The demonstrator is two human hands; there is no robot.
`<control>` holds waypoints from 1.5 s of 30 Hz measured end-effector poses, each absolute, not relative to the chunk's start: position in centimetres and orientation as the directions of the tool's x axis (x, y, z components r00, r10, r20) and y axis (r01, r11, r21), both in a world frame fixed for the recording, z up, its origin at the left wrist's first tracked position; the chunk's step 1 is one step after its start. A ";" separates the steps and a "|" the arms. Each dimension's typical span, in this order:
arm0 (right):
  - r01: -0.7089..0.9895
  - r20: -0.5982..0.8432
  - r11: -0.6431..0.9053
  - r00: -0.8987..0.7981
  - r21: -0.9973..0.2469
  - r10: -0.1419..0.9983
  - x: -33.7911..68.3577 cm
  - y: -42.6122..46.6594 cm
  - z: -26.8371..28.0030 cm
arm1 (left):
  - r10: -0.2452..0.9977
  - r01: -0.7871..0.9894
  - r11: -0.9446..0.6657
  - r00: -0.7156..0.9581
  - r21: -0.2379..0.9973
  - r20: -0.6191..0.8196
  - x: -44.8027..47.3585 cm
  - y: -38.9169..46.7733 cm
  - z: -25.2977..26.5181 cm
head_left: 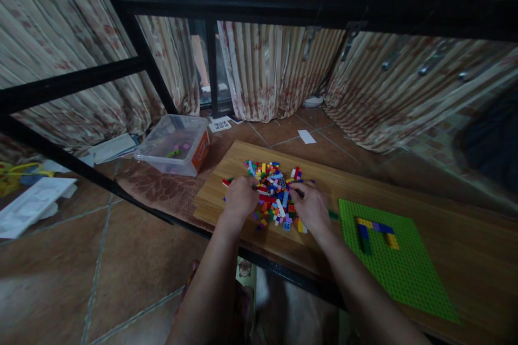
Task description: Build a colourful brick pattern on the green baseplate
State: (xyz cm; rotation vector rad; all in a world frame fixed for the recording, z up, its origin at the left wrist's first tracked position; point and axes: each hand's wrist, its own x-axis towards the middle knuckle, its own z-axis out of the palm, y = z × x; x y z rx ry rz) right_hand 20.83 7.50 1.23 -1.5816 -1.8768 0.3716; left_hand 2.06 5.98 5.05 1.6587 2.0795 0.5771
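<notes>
A loose heap of small toy building bricks (279, 202) in many colours lies on the wooden board. At its left edge is my left hand (242, 198), fingers curled inward; whatever they hold is hidden. My right hand (311, 206) reaches in from the right side of the heap. Its thumb and forefinger are bent together around a small dark spot that I cannot make out. To the right lies a green studded baseplate (408, 269). Yellow, blue, purple and green bricks (376, 226) form an angular, open-sided outline on it.
A clear plastic box (172, 159) with an orange label and a few bricks inside stands left of the board (226, 159). Black metal bars (283, 6) cross above and along the near side. Papers (306, 136) lie on the tiled floor before striped curtains (267, 75).
</notes>
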 end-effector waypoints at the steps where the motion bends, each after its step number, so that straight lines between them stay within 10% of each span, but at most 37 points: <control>1: 0.772 0.308 0.252 -0.076 -0.583 0.948 20.6 7.5 1.4 | 0.977 0.800 0.199 -0.206 0.565 -0.051 1.9 6.0 5.1; 15: 0.758 0.286 0.315 -0.176 -0.571 0.942 19.8 7.7 1.5 | 0.975 0.770 0.158 -0.219 0.618 0.024 1.2 6.2 5.4; 24: 0.887 0.157 0.303 -0.263 -0.350 0.952 19.8 11.5 1.5 | 0.977 0.720 0.117 -0.206 0.684 0.050 1.5 6.3 5.7; 37: 0.767 0.169 0.252 -0.188 -0.590 0.967 19.4 11.2 1.4 | 0.980 0.706 0.113 -0.196 0.700 0.039 2.1 6.4 6.1; 45: 0.371 0.148 0.186 -0.126 -0.910 0.981 19.6 9.3 3.2 | 0.992 0.670 0.016 -0.106 0.742 0.074 3.1 7.0 6.3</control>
